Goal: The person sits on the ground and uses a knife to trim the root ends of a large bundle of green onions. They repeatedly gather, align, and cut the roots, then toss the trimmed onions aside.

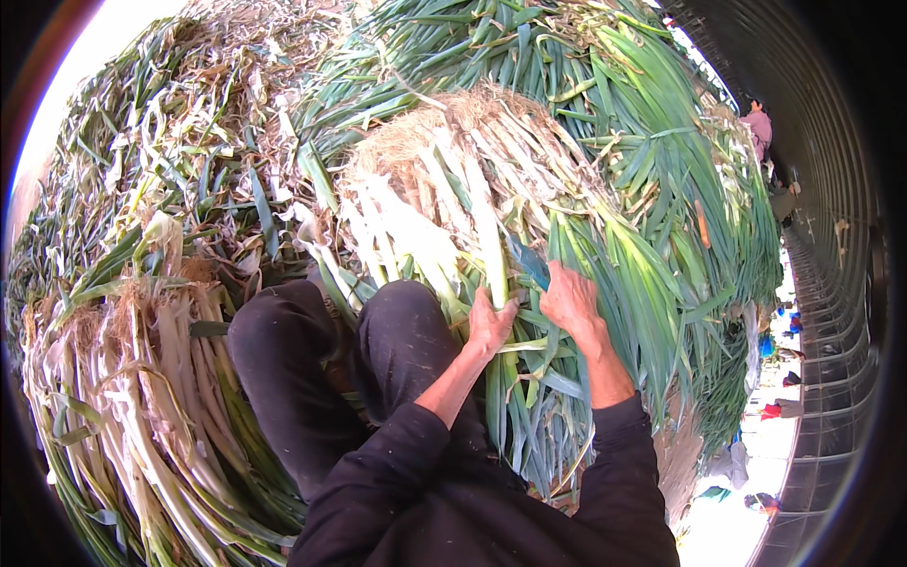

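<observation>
My left hand is closed around a large Welsh onion or leek stalk, just below its white shaft. The stalk's root end points away from me over the pile. Close on the right, my right hand pinches a blue-green leaf that slants up toward the stalk. Whether the leaf is still joined to that stalk I cannot tell. Beyond both hands lies a heap of unpeeled stalks with brown roots. Pale, cleaner-looking stalks lie left of the held one, near my knee.
A second row of pale stalks lies at my left. Dry, stripped leaves cover the ground at the upper left. More green leaves are heaped at the right. Under the curved tunnel wall, a person is visible far off.
</observation>
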Available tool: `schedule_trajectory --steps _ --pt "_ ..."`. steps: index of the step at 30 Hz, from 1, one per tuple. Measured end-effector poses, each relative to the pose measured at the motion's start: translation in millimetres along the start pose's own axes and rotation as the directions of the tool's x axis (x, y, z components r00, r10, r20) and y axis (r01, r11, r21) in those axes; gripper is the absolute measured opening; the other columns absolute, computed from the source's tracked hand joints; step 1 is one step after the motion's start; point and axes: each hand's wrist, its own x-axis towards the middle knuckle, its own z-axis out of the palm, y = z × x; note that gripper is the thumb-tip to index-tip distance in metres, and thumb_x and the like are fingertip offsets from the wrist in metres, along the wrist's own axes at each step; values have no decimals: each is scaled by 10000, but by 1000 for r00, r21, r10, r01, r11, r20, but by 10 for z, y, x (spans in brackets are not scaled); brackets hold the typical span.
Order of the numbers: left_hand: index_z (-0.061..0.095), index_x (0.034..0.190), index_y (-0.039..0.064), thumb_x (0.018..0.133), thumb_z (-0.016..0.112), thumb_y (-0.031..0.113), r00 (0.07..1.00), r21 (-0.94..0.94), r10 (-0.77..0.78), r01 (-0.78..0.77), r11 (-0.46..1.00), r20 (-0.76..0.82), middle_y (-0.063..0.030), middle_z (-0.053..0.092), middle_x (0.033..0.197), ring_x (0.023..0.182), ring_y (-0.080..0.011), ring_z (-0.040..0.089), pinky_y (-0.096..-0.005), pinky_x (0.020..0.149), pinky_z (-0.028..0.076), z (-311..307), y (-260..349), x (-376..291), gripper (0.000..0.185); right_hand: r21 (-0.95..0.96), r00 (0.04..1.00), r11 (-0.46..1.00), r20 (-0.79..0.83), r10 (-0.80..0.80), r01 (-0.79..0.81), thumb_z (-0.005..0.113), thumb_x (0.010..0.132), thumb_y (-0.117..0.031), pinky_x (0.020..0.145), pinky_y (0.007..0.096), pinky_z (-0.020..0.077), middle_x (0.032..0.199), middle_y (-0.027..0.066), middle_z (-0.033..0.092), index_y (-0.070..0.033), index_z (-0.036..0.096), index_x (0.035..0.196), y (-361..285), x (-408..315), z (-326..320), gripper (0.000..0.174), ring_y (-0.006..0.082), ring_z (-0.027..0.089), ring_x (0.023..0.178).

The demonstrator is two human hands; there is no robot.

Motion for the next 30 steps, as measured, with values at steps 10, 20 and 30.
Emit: schedule_trajectory --steps 10,20,30 --pt "522 1167 -40 940 727 265 997 -147 24 -35 988 -78 -123 640 980 851 -185 605 -369 744 525 -367 88 -480 432 113 1000 994 26 8 -11 690 845 -155 829 568 507 963 275 690 -6 577 1083 -6 -685 -14 303 500 653 956" --pt "527 1276 -50 948 712 276 978 -569 -137 204 796 160 -152 648 1102 986 -203 609 -384 863 521 -347 -100 -414 498 85 981 984 107 -164 155 613 859 -176 829 558 517 949 278 704 0 588 1034 -296 -231 124 249 483 672 951" --pt "518 1279 -58 947 713 251 968 -556 -114 224 801 226 -156 646 1095 1003 -219 606 -381 863 520 -362 -160 -401 493 57 981 989 129 -145 139 552 866 -133 792 524 538 973 243 729 -14 631 1050 -355 -27 229 232 439 704 929"
